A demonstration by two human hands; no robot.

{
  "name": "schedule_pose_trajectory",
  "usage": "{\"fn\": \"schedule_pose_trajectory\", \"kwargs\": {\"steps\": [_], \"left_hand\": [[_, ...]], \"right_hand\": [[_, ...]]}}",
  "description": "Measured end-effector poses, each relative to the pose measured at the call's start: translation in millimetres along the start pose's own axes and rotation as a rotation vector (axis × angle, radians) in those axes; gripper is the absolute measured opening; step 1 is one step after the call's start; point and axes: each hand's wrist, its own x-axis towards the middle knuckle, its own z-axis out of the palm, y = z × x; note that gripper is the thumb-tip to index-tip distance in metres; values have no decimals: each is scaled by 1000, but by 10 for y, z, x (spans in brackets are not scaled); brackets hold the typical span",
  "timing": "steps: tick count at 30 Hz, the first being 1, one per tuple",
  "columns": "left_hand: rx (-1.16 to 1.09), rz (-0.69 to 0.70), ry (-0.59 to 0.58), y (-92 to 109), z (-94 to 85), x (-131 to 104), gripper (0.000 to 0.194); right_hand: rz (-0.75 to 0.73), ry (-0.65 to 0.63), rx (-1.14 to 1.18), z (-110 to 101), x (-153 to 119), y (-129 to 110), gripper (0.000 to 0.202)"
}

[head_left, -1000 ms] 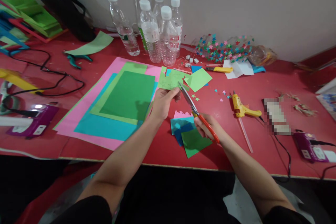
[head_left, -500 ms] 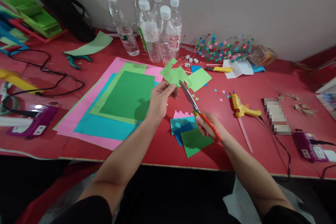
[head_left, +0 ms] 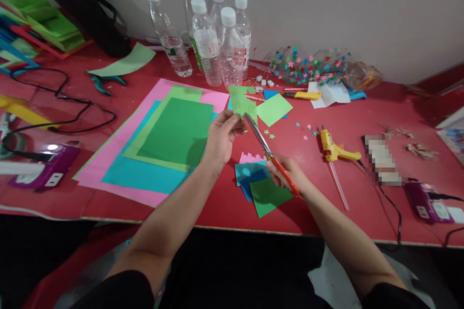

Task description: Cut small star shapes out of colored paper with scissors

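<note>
My left hand (head_left: 224,137) pinches the lower edge of a light green paper piece (head_left: 242,100) with notched edges and faint pencil marks. In my right hand (head_left: 287,174) is a pair of scissors (head_left: 268,153) with red handles, its blade tips at the lower right edge of the paper. Below the scissors lie a dark green paper square (head_left: 270,198), blue pieces and a pink scalloped piece (head_left: 251,157). A light green rectangle (head_left: 275,108) rests to the right of the held paper, near small loose paper stars (head_left: 268,133).
Large coloured sheets (head_left: 174,130) are stacked at left. Plastic bottles (head_left: 206,43) stand along the wall. A yellow utility knife (head_left: 304,95), yellow glue gun (head_left: 335,147), purple power strips (head_left: 47,169) with cables (head_left: 393,207), and teal pliers (head_left: 103,84) lie around.
The green paper has been turned and tilted in my left hand, showing its pencil marks. The scissors have shifted slightly left with my right hand.
</note>
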Motion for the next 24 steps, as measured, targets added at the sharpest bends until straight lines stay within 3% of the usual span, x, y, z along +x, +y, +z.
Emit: {"fn": "schedule_pose_trajectory", "kwargs": {"steps": [4, 7, 15, 24], "left_hand": [[247, 169, -60, 25, -37, 21, 12], [379, 224, -72, 59, -67, 45, 12], [447, 155, -160, 159, -126, 105, 11], [478, 131, -170, 168, -145, 138, 11]], "right_hand": [[8, -72, -25, -37, -14, 15, 42], [20, -87, -40, -75, -16, 28, 42], [52, -99, -53, -183, -36, 13, 42], [128, -100, -37, -218, -45, -29, 34]]}}
